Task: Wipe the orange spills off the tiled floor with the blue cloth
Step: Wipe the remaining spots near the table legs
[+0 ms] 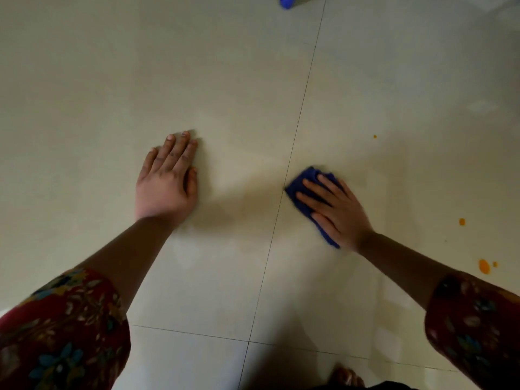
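Right hand (336, 213): fingers extended and spread, pressing blue cloth (313, 173) flat onto tiled floor (225, 80), just right of grout line (304, 108). Cloth bunched under fingers, edges showing ahead and at left. Left hand (166, 181): flat on bare tile, fingers straight, grasping nothing, well apart from cloth. Orange spills (484, 266): scattered drops right of right hand, clear of cloth.

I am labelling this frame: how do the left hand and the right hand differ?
The left hand rests bare on the tiled floor; the right hand presses the blue cloth. The left hand lies left of the grout line, the right hand right of it. Both lie flat, fingers straight.
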A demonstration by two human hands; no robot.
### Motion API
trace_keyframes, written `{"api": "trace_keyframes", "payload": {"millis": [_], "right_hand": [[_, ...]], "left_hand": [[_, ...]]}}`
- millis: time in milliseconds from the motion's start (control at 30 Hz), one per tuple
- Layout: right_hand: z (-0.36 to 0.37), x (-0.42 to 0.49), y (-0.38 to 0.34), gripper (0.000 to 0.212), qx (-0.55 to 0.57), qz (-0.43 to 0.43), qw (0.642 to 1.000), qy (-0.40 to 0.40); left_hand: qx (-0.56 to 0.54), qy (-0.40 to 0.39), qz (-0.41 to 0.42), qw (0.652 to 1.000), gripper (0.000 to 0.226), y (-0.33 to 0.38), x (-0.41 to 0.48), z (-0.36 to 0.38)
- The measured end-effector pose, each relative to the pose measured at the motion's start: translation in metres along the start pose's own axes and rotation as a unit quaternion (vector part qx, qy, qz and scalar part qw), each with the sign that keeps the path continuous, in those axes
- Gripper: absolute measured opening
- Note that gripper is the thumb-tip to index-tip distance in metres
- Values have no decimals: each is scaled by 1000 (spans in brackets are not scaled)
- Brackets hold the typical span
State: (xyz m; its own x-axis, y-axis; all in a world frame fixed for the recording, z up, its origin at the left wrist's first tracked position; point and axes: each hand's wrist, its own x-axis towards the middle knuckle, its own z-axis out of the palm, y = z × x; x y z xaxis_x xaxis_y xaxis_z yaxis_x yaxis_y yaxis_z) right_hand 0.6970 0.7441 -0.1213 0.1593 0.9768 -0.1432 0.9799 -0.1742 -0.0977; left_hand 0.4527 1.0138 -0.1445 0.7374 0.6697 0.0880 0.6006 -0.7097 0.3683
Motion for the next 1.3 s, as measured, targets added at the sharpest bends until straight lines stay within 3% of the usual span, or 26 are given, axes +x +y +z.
{"api": "trace_keyframes", "payload": {"millis": [67, 100, 233, 300, 367, 433, 533, 600, 733, 800, 900, 967, 1033, 1067, 1133, 1200, 1300], "right_hand": [[2, 37, -31, 49, -2, 43, 998, 38], [7, 47, -51, 49, -3, 25, 998, 53], [16, -5, -102, 46, 16, -186, 982, -16], [15, -37, -80, 44, 23, -194, 980, -26], [15, -45, -37, 46, 3, -126, 992, -17], [13, -31, -1, 48, 7, 1, 1000, 10], [8, 13, 1, 49, 15, 176, 982, 70], [12, 29, -23, 51, 10, 185, 979, 81], [24, -39, -69, 51, -12, 22, 1000, 12], [23, -96, -65, 51, -1, 2, 1000, -4], [20, -141, -25, 52, 16, 117, 993, -2], [20, -135, -13, 55, 42, 270, 962, 20], [21, -117, -28, 58, 53, 357, 932, 20], [21, -116, -44, 59, 55, 341, 938, 10], [26, -142, -71, 57, 40, 212, 976, -36], [30, -195, -78, 55, 36, 135, 987, -80], [30, -251, -48, 56, 44, 223, 971, -72]], "left_hand": [[5, 0, 3, 1000, 53, 0, 0, 0], [5, 0, 5, 1000, 53, 0, 0, 0], [0, -3, 5, 1000, 53, 0, -1, 0], [1, -3, 4, 1000, 52, 1, -1, 1], [0, -8, 1, 1000, 52, 1, -1, 0], [1, -11, -2, 1000, 53, 2, 0, -2], [-11, -29, -49, 998, 55, 16, 3, -4], [-22, -45, -84, 995, 54, 35, 0, -2], [-7, -112, 27, 993, 63, 75, -31, 5], [3, -161, 91, 983, 65, 92, -51, 7], [7, -196, 178, 964, 66, 109, -75, 8], [17, -210, 220, 953, 65, 120, -85, 7], [23, -222, 250, 942, 66, 131, -90, 8], [28, -233, 266, 935, 67, 137, -92, 9], [28, -252, 299, 920, 68, 150, -94, 10], [36, -256, 339, 904, 68, 166, -93, 13], [51, -276, 382, 881, 70, 190, -87, 18]]}}
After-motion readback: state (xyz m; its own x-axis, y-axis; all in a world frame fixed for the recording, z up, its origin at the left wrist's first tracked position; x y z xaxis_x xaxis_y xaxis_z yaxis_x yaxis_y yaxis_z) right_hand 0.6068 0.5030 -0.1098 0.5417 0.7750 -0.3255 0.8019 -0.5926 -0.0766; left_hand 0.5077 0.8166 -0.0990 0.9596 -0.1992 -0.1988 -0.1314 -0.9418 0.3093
